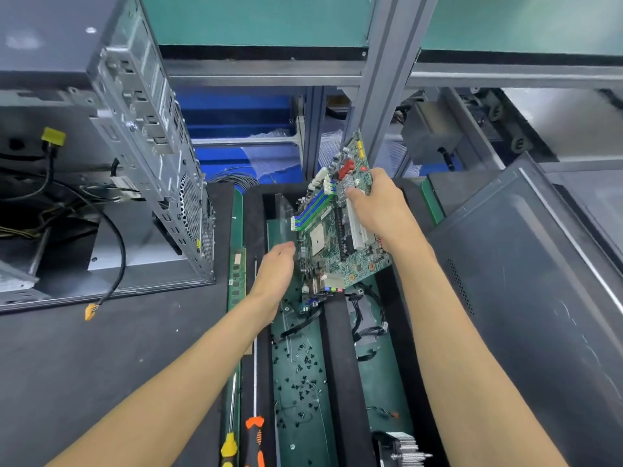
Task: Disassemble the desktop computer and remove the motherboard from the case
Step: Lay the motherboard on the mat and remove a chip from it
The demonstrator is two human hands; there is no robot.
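From my head view, my right hand (381,210) grips the motherboard (337,230) along its right edge, thumb curled onto the board face, holding it tilted above the green tray (296,382) in the middle of the bench, well clear of the case (141,156) at the left. My left hand (276,274) is released, fingers straight, its tips at the board's left edge (I cannot tell if they actually touch). Loose black screws (303,375) litter the tray under the board. Two screwdrivers (254,436) lie by my left forearm, and a dark side panel (526,264) sits on the right.
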